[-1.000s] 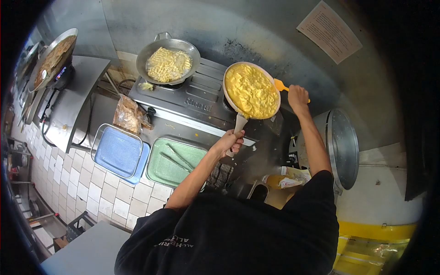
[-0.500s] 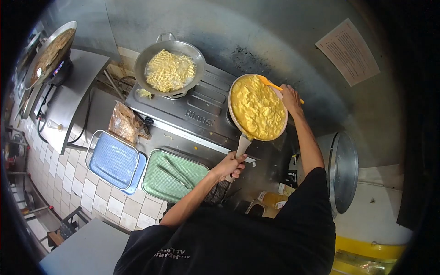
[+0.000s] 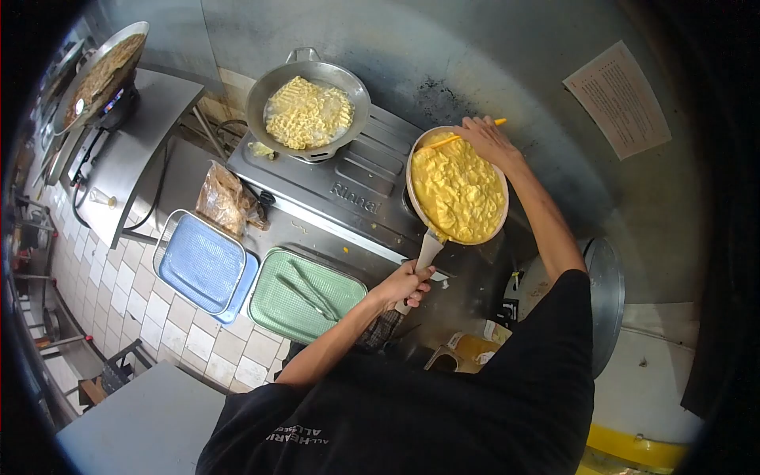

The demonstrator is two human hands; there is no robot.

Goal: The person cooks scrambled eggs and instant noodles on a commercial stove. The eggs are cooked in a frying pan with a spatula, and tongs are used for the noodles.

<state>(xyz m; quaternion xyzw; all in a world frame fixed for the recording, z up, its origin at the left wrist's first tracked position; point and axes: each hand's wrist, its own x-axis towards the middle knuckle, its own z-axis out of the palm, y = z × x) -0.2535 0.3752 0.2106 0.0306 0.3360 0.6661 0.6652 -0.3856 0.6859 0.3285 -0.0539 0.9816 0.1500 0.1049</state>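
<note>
My left hand (image 3: pixel 404 286) is closed around the pale handle of a frying pan (image 3: pixel 430 250) on the right side of the stove. Soft yellow scrambled egg (image 3: pixel 461 194) fills the pan nearly to its rim. Over the pan's far edge, my right hand (image 3: pixel 488 141) grips an orange spatula (image 3: pixel 443 142). Its lower end lies against the egg at the upper left, and the handle's tip pokes out beyond my fingers. To the left, a metal wok (image 3: pixel 358 89) on the other burner holds curly noodles (image 3: pixel 309 115) in liquid.
In front of the stove (image 3: pixel 305 184) are a green tray (image 3: pixel 265 313) with metal tongs (image 3: pixel 307 297) on it, a blue basket (image 3: pixel 202 261) and a plastic bag (image 3: pixel 226 198). Bottles (image 3: pixel 471 348) stand close to my body. A paper sheet (image 3: pixel 619 99) hangs on the wall.
My right hand has moved toward the pan's far side, and the spatula has swung to lie across the upper left of the egg. My left hand keeps its hold on the handle.
</note>
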